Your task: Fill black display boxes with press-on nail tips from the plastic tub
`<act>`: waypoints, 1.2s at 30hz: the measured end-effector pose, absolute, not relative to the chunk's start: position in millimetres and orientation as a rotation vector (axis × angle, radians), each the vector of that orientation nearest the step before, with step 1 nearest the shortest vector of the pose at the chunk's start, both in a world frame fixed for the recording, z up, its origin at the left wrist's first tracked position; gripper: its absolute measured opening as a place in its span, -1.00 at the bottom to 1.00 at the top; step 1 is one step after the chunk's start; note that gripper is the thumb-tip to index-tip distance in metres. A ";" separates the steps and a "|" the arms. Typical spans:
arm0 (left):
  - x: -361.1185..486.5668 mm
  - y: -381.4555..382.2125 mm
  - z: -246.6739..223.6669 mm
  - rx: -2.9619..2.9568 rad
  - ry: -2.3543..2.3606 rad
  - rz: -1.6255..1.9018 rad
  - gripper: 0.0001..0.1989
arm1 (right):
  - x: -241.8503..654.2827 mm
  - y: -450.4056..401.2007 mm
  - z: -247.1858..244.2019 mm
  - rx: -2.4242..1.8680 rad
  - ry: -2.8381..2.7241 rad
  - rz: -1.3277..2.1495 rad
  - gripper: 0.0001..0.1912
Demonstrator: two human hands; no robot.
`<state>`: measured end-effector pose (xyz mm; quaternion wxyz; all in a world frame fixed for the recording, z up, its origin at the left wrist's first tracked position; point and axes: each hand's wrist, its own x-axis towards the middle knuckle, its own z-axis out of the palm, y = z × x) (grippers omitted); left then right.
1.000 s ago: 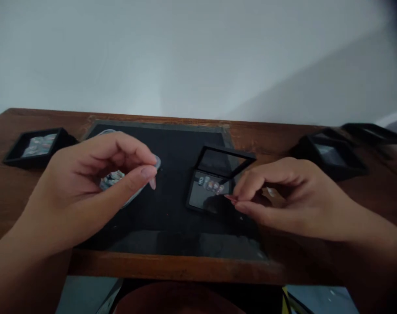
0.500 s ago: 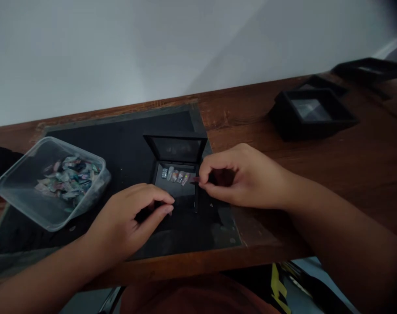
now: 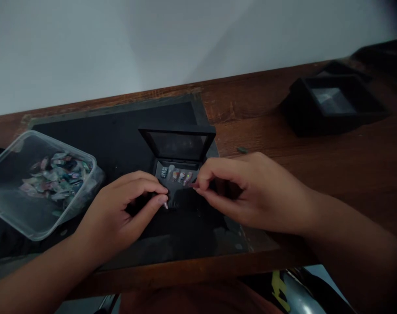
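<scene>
A black box [image 3: 180, 198] lies on the dark mat in front of me, its lid [image 3: 178, 145] with a clear window propped up. Several decorated press-on nails [image 3: 181, 176] sit in a row inside it, with a small dark patterned piece [image 3: 164, 172] at the left end. My left hand [image 3: 126, 209], at the box's near left, pinches a small pale pink press-on nail [image 3: 166, 205] between thumb and forefinger. From the right, my right hand [image 3: 250, 187] pinches a small reddish piece [image 3: 193, 185] by the rightmost nail; its kind is unclear.
To the left stands a clear plastic tub [image 3: 95, 168] with many bagged nails [image 3: 56, 176]. Black boxes [image 3: 345, 104] stand at the back right of the wooden table [image 3: 263, 109]. A small greenish scrap [image 3: 242, 150] lies beyond my right hand. The wall [image 3: 120, 52] rises behind.
My right hand has brought the reddish piece closer to the row of nails. The nail in my left hand now shows more below the fingertips. The whole view has shifted slightly.
</scene>
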<state>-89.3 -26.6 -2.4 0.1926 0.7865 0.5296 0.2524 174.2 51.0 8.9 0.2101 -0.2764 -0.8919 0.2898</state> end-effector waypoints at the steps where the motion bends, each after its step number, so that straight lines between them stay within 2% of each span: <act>1: -89.5 -26.8 -2.7 2.210 1.485 0.701 -0.92 | 173.8 50.3 8.9 -0.768 -2.480 0.818 -0.92; 6: -89.9 -27.9 -3.5 2.234 1.497 0.670 -0.80 | 172.7 48.2 7.4 -0.760 -2.484 0.882 -0.94; 11: -90.2 -27.5 -2.3 2.237 1.507 0.625 -0.89 | 172.2 47.8 6.8 -0.726 -2.511 0.873 -0.89; 20: -90.8 -27.4 -3.0 2.324 1.505 0.580 -0.89 | 173.7 41.9 8.5 -0.527 -2.574 0.956 -0.94; 30: -91.9 -25.2 -0.8 2.295 1.491 0.622 -0.90 | 154.2 21.1 -3.2 -0.334 -2.733 0.488 -0.85; 36: -93.2 -26.7 2.0 2.232 1.545 0.654 -0.90 | 150.0 15.1 -7.0 -0.340 -2.706 0.376 -0.88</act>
